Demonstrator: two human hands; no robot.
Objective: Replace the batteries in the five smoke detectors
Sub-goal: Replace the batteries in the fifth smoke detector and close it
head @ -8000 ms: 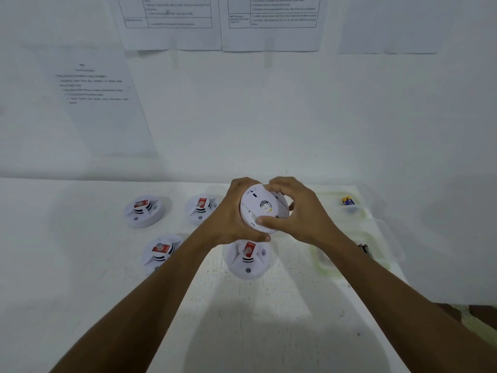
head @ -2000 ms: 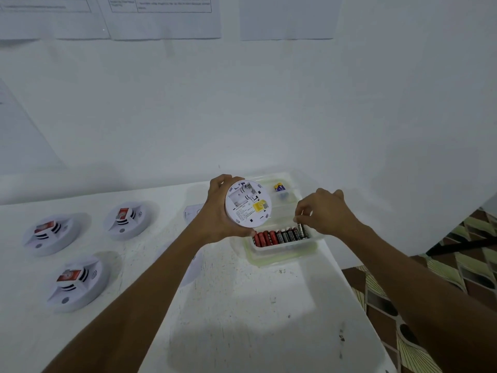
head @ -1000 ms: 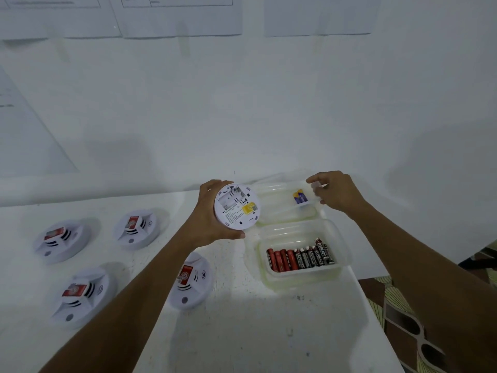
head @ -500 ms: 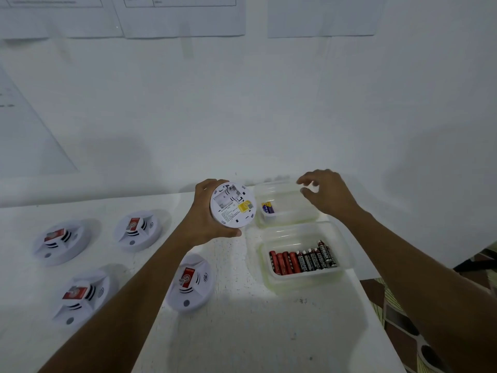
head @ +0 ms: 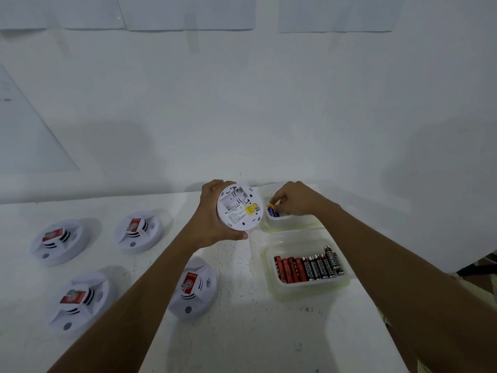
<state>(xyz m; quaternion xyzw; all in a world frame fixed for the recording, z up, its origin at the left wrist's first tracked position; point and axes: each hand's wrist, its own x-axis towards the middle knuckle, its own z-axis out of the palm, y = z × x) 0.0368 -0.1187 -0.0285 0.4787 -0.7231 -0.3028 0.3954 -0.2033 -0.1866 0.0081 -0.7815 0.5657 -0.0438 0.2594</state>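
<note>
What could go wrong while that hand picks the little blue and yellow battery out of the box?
1. Only the left hand holds the smoke detector up over the table, so it might slip and drop.
2. The right hand pinches the blue and yellow battery with fingertips only, so it could fall back into the far container.
3. The near container sits close to the table's right edge, under the forearm, and a bump might push it off.

White table (head: 242, 335) against a plain white wall (head: 269, 109), dimly lit. Paper sheets (head: 188, 12) hang high on the wall. Patterned floor (head: 490, 285) shows past the table's right edge.
</note>
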